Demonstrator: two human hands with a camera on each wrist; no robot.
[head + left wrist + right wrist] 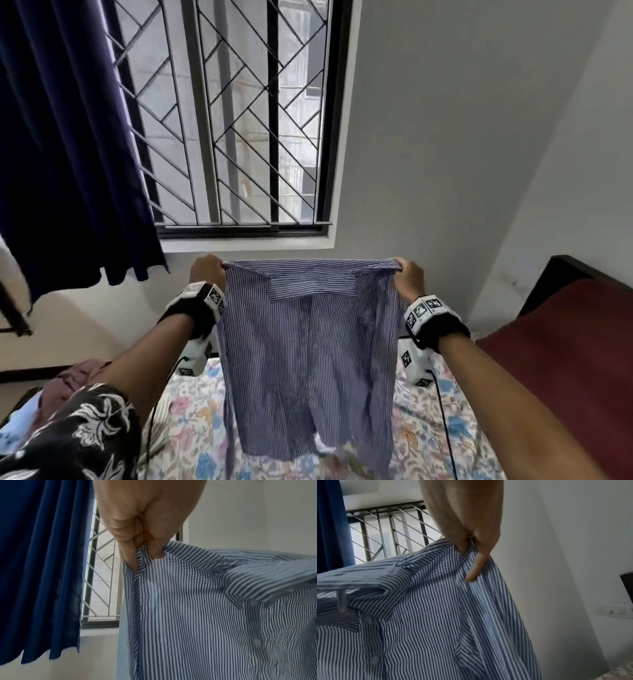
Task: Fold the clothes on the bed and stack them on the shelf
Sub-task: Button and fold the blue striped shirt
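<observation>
Head view: a blue-and-white striped shirt (308, 359) is held up at lower centre of the frame, collar facing the camera, hem hanging just above the floral bed (191, 428). Its left shoulder is pinched by the left hand (205, 270), its right shoulder by the right hand (409, 279). The cloth is stretched level between them, judged so that it hangs flat and wrinkles drop out before folding. More clothes (78, 377) are seen at lower left. No shelf is in view.

Left wrist view: the fingers (128, 553) are closed on the shoulder seam, the fabric gathered between thumb and forefinger. A navy curtain (39, 561) fills the left of the frame.

Right wrist view: the fingers (475, 568) are closed on the opposite shoulder seam, one finger laid down along it. Buttons appear fastened at lower left.
</observation>
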